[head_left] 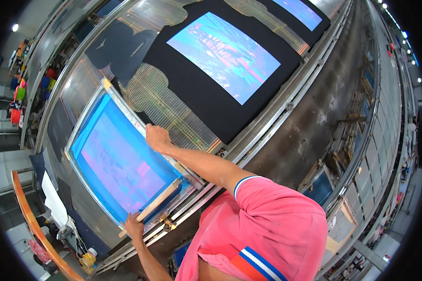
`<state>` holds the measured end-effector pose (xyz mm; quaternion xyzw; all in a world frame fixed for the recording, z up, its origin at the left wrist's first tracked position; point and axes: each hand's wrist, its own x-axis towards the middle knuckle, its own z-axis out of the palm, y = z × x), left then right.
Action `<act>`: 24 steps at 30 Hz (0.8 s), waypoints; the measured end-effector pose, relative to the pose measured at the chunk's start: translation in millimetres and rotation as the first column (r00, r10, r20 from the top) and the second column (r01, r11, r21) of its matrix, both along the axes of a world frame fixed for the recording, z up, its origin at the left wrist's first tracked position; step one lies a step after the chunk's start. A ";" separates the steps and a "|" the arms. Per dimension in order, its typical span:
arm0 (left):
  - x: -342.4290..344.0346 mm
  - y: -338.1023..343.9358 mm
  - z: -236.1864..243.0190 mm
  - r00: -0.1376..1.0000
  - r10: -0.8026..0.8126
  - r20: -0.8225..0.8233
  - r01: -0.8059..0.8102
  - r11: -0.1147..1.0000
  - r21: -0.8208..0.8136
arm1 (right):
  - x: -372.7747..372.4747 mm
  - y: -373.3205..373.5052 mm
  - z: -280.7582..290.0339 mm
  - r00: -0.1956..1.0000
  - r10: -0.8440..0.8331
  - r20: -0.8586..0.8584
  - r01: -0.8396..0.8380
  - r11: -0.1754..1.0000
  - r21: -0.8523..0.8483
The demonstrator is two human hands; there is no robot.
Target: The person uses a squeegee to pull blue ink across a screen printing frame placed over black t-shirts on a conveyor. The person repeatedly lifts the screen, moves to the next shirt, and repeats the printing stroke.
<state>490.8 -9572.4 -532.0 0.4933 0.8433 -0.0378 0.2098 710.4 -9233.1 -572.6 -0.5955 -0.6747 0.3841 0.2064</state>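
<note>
A silk-screen frame with blue mesh lies flat on the long printing table, pink and violet ink showing across its window. Along its near edge rests a wooden squeegee, slanting from lower left to upper right. My left hand is closed round the lower-left part of the squeegee. On the frame's right rail, about midway along, my right hand grips with bent fingers; its fingertips are partly hidden. Beyond the frame, a black garment panel carries a blue and pink print.
A second printed black panel lies farther along the table. Dark cut fabric pieces are at the far left. A metal rail follows the table's near edge. Wooden frames stand low at the right. An orange curved edge is at left.
</note>
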 end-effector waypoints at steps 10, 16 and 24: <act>4.6 2.8 0.6 0.966 -0.254 0.045 0.232 0.930 0.284 | -1.4 -2.7 -8.1 0.999 0.007 -0.036 -0.006 1.000 0.030; -6.7 -2.2 -17.4 0.971 -0.201 0.130 0.184 0.975 0.127 | 1.8 -0.6 -17.1 0.998 -0.036 0.054 0.032 0.997 0.077; -71.8 75.5 -74.8 0.821 -0.051 0.569 0.285 0.899 -0.331 | -9.6 -4.8 -14.7 0.981 -0.125 0.148 0.099 0.980 0.174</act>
